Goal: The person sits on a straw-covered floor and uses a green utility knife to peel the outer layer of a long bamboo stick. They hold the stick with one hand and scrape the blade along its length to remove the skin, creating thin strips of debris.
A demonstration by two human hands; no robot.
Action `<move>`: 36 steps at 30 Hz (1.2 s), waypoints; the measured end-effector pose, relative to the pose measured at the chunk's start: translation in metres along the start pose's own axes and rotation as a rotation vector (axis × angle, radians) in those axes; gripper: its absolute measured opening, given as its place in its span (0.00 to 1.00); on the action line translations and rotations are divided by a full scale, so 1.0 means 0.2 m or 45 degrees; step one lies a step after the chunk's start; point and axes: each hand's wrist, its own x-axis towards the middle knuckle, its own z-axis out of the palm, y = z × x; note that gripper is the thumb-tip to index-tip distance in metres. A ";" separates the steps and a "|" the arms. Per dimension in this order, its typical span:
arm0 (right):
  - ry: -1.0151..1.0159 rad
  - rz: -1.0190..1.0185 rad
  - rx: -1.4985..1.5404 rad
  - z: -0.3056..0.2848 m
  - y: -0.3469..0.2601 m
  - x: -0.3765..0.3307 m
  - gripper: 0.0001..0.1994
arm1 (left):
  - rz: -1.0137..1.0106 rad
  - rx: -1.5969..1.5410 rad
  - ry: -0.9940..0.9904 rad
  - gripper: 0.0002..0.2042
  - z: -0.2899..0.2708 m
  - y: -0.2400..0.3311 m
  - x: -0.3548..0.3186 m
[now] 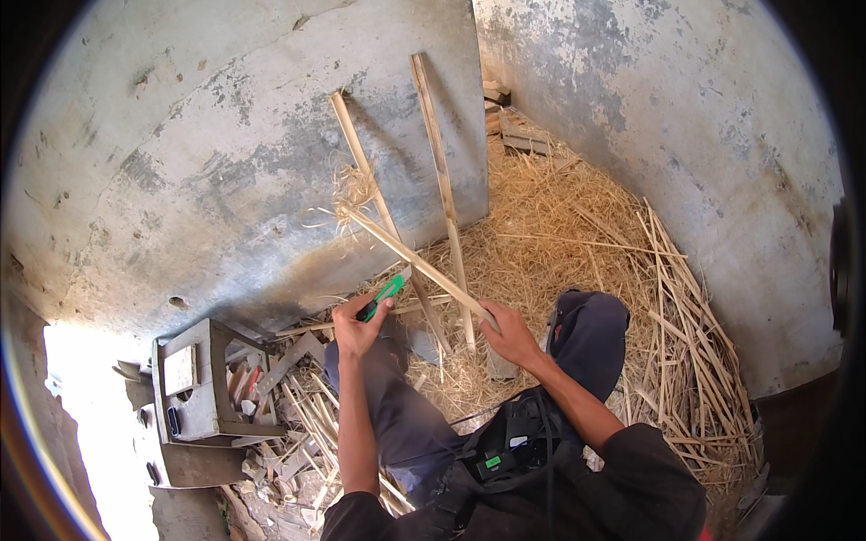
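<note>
Your left hand (pixel 358 326), 8 o'clock: 1 green cutter (pixel 388 293), blade out. Your right hand (pixel 511 336), 4 o'clock: 1 wooden strip (pixel 424 265), shavings (pixel 353 191) at far end. 12 o'clock: 2 leaning strips (pixel 441 171), wall (pixel 225 162) behind.

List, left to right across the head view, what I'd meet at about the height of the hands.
Wooden box-like stand → left hand with the green utility knife → right hand gripping the lower end of a pale strip → bent right knee → stack of loose strips.
</note>
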 end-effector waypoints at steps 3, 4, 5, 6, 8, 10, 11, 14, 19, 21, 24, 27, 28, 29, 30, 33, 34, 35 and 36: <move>-0.098 0.070 -0.021 -0.01 -0.03 0.01 0.17 | 0.073 -0.021 -0.056 0.13 -0.01 -0.03 -0.01; -0.115 0.065 -0.024 0.00 -0.02 0.01 0.17 | 0.103 -0.007 -0.088 0.13 0.01 -0.01 0.00; -0.133 0.060 -0.027 0.00 -0.02 0.01 0.17 | 0.133 0.007 -0.119 0.13 0.01 0.00 0.01; -0.150 0.055 -0.029 0.01 -0.02 0.01 0.17 | 0.087 0.021 -0.064 0.13 0.02 0.02 0.00; -0.153 0.097 -0.010 0.01 -0.04 0.01 0.16 | -0.001 0.049 0.044 0.14 0.02 0.04 0.01; -0.151 0.112 -0.006 0.01 -0.04 0.01 0.16 | -0.157 0.057 0.151 0.14 0.01 0.04 0.02; -0.149 0.105 -0.012 0.02 -0.03 0.01 0.16 | -0.236 0.062 0.205 0.14 0.00 0.04 0.02; -0.149 0.092 -0.016 0.03 -0.02 0.01 0.16 | -0.095 0.177 0.032 0.15 -0.01 0.02 0.03; -0.162 0.112 -0.015 0.03 -0.02 0.01 0.17 | 0.093 0.157 0.170 0.16 0.02 0.00 0.01; -0.160 0.122 -0.004 0.02 -0.03 0.00 0.17 | -0.037 0.147 0.231 0.16 0.02 0.02 0.02; -0.205 0.177 -0.007 0.01 -0.06 0.01 0.17 | -0.116 0.063 0.177 0.16 0.00 0.05 0.03; -0.189 0.166 0.000 0.02 -0.04 0.00 0.18 | 0.000 0.049 0.008 0.16 0.00 0.03 0.01; -0.181 0.152 -0.004 0.02 -0.04 0.00 0.18 | 0.006 0.071 0.019 0.16 0.01 0.04 0.01; -0.173 0.138 -0.007 0.02 -0.04 0.01 0.18 | 0.012 0.092 0.029 0.16 0.01 0.05 0.00; -0.165 0.124 -0.011 0.02 -0.04 0.01 0.18 | -0.005 0.089 0.049 0.16 0.02 0.05 0.01; -0.163 0.133 -0.010 0.02 -0.05 0.01 0.18 | -0.032 0.085 0.149 0.17 0.02 0.02 0.01; -0.177 0.139 -0.015 0.02 -0.06 0.02 0.18 | -0.025 0.084 0.207 0.17 0.03 0.01 0.01; -0.191 0.145 -0.020 0.01 -0.06 0.02 0.18 | -0.017 0.084 0.265 0.17 0.03 0.01 0.01; -0.205 0.150 -0.025 0.01 -0.06 0.02 0.18 | 0.000 0.083 0.212 0.17 0.03 0.01 0.01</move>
